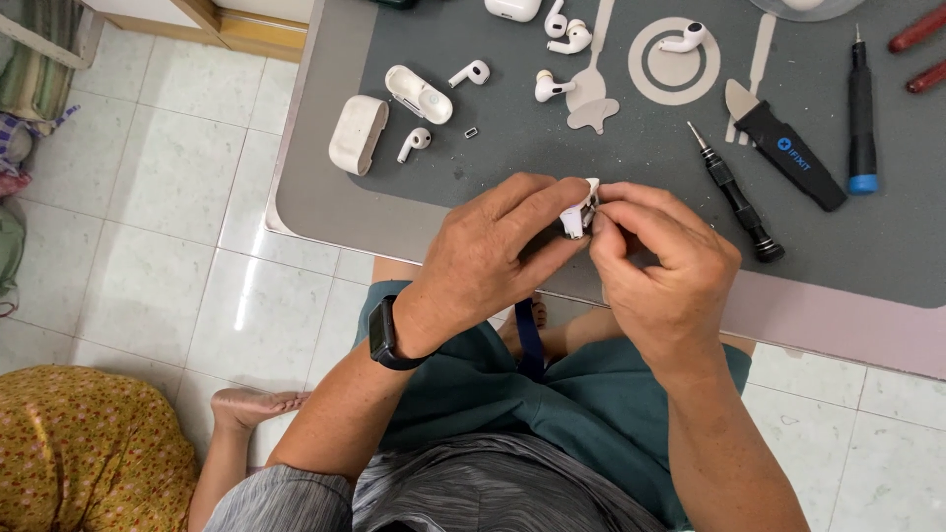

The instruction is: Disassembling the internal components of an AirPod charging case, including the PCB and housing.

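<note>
Both hands meet at the centre of the frame, just above the near edge of the grey work mat [591, 148]. The left hand [493, 258] grips a small white earbud part [577, 212] between thumb and fingers; the part sits at the centre of the frame, raised over the mat's lower edge. The right hand [658, 268] pinches the upper right side of the same part with thumb and forefinger. Both hands are closed on the part. A dark smartwatch [386, 335] is worn on the left wrist.

Items on the mat, upper half of the frame:
- White case shell [357, 134], upper left, lying at the mat's left edge.
- Open white charging case half [419, 94], just right of the shell.
- Loose white earbuds: one [414, 142] below the case half, one [471, 73] to its right, one [550, 87] near the top centre, and one [684, 37] lying on a pale ring-shaped marking.
- Thin black screwdriver [736, 193], right of the hands, lying diagonally.
- Black-handled pry tool with a flat metal blade [783, 155], further right.
- Black driver with a blue end [862, 118], upright in the frame near the right edge.
- Red tool handles [921, 44], upper right corner.

The mat rests on a pale table [838, 320]. White floor tiles [177, 177] fill the left of the frame.
</note>
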